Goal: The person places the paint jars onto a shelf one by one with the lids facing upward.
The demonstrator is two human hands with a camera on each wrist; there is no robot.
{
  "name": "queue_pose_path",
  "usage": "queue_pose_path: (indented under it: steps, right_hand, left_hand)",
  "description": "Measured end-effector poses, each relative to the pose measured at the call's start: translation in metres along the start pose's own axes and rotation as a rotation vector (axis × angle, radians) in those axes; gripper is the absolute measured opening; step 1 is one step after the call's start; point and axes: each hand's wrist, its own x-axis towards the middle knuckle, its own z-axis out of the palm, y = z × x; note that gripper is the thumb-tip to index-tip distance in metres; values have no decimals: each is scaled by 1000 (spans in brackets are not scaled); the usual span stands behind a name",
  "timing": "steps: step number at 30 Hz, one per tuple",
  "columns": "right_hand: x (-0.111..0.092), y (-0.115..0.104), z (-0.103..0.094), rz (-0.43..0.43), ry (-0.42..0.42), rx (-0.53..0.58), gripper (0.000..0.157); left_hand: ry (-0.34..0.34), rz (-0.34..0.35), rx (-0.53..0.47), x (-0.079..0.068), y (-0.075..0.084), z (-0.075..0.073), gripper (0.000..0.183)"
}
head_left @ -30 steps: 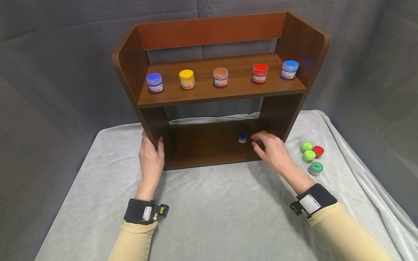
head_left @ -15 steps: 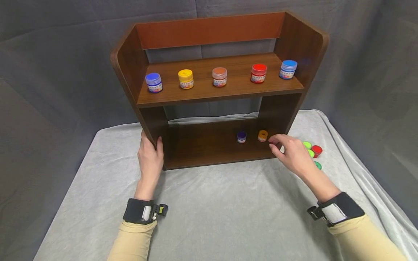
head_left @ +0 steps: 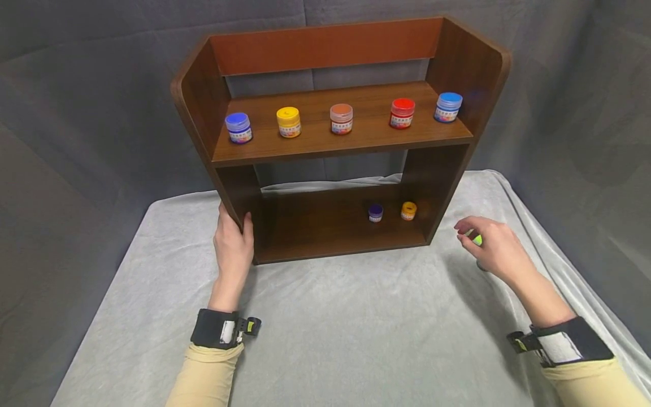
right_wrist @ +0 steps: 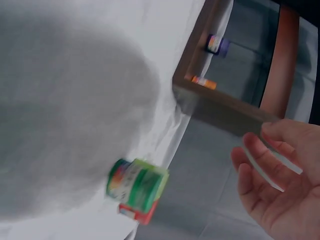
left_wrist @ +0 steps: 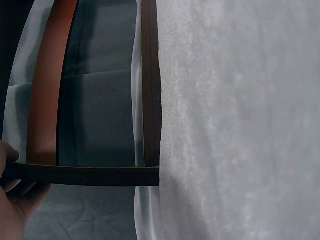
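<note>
A dark brown two-tier shelf (head_left: 315, 229) stands on the grey cloth. My left hand (head_left: 233, 240) grips its left side panel, thumb on the inner face. Off to the right of the shelf, my right hand (head_left: 495, 249) hovers with loosely bent fingers and nothing between them. Below it are paint jars, mostly hidden in the head view apart from a light green lid (head_left: 477, 239). The right wrist view shows a green jar (right_wrist: 132, 185) overlapping a red jar (right_wrist: 142, 212). On the lower board sit a dark purple jar (head_left: 375, 213) and an orange-yellow jar (head_left: 408, 211).
Along the upper board stand a violet-blue jar (head_left: 239, 128), a yellow jar (head_left: 289, 122), a brown jar (head_left: 341, 118), a red-lidded jar (head_left: 402, 113) and a blue jar (head_left: 448, 107). A grey curtain (head_left: 102, 113) hangs behind and at the sides.
My right hand has moved right, from beside the orange-yellow jar on the lower board out over the jars on the cloth, uncovering the orange-yellow jar. The left hand keeps its grip.
</note>
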Motion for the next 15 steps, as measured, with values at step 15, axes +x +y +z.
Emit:
queue_pose_path:
  steps: [15]
  right_hand:
    - [-32, 42, 2, 46, -54, -37, 32]
  left_hand:
    - [-10, -13, 2, 1, 1, -1, 51]
